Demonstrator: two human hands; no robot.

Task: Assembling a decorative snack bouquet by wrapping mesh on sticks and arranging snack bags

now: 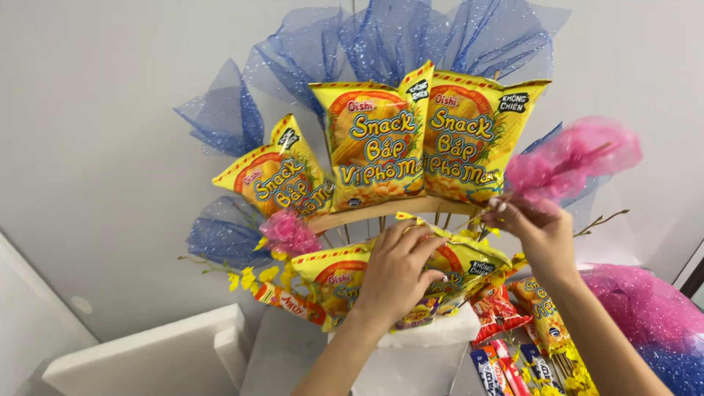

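Against the snack bouquet, your left hand [396, 275] rests with curled fingers on the lower yellow snack bag [345, 275]. Your right hand [539, 235] pinches the stem of a pink mesh puff [568, 158] beside the top two yellow bags [378, 139]. Blue mesh [411, 33] fans behind; white foam blocks [147, 356] sit below.

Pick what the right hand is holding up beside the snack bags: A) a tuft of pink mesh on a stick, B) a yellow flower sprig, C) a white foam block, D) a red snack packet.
A: the right hand pinches the stem of a pink mesh tuft, raised next to the upper yellow snack bags.
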